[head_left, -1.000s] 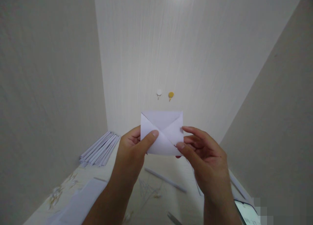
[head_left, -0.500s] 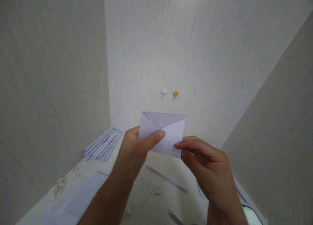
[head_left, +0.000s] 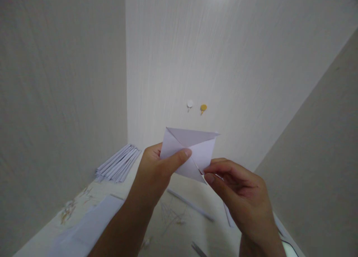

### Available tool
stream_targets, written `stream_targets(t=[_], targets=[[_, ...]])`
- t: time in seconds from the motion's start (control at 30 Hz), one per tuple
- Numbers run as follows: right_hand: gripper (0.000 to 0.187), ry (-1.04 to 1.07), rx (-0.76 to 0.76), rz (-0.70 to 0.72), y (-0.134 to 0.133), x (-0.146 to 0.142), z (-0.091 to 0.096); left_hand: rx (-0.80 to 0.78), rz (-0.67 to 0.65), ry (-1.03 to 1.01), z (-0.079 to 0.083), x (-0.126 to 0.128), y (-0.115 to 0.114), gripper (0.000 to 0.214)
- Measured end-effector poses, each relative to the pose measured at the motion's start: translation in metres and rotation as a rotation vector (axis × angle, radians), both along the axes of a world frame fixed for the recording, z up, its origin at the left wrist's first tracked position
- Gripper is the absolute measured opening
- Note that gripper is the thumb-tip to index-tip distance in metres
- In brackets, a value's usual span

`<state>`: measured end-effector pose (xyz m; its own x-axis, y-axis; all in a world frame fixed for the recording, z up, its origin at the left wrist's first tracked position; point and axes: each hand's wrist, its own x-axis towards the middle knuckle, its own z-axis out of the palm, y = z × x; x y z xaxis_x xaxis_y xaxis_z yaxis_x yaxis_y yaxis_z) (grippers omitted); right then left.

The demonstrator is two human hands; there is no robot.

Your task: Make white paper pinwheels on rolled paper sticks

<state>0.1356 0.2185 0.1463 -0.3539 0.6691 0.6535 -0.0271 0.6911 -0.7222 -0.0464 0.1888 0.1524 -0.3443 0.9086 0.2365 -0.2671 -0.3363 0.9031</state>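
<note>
At the left of the frame, we see a bundle of thin folded paper strips (head_left: 119, 163) lying on the worktop (head_left: 195, 234), and below it, at lower left, some flat white sheets (head_left: 93, 219) partly behind our forearm. Just left of centre, our left hand (head_left: 160, 165) has its thumb pressed across the front of the folded paper (head_left: 201, 150) and its fingers behind, so this grip is closed on the left half of it. The folded paper sits a little below the middle of the frame, held up off the worktop and tilted down toward its right, its flaps meeting near the thumb tip and a narrow gap running to the lower right corner. We judge it very light, springy along the folds and soft across the flat panels, easy to crease or tear, and smooth enough to slide if we hold it loosely. Broad, gentle pressure where the flaps meet seems the best hold, with only fingertips at the loose edge. Below it lie a thin white stick (head_left: 191, 204) and the tips of a grey metal tool (head_left: 199, 249). To the right, our right hand (head_left: 235, 186) has thumb and index finger drawn to a narrow pinch at the paper's lower right edge; its other fingers curl inward.
</note>
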Motion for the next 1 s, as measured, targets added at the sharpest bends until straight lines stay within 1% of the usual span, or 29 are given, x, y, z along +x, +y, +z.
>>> stream_targets(t=[0.1, 0.27, 0.57, 0.8, 1.0], targets=[[0.012, 0.013, -0.011, -0.016, 0.0002, -0.0008, -0.0001, 0.009, 0.005, 0.023, 0.0006, -0.0001, -0.0006, 0.030], [0.014, 0.023, -0.015, -0.048, -0.0010, -0.0023, 0.0012, 0.025, 0.051, 0.089, 0.0013, -0.0014, -0.0008, 0.028], [0.012, 0.008, -0.025, -0.059, -0.0016, -0.0024, 0.0030, 0.042, 0.042, 0.131, -0.0045, -0.0046, 0.0002, 0.029], [0.012, 0.005, -0.034, -0.064, -0.0015, -0.0026, 0.0030, 0.011, 0.058, 0.157, 0.0011, -0.0036, -0.0035, 0.028], [0.010, 0.021, -0.098, -0.062, -0.0032, -0.0058, 0.0040, 0.008, 0.048, 0.159, -0.0010, -0.0052, -0.0024, 0.025]])
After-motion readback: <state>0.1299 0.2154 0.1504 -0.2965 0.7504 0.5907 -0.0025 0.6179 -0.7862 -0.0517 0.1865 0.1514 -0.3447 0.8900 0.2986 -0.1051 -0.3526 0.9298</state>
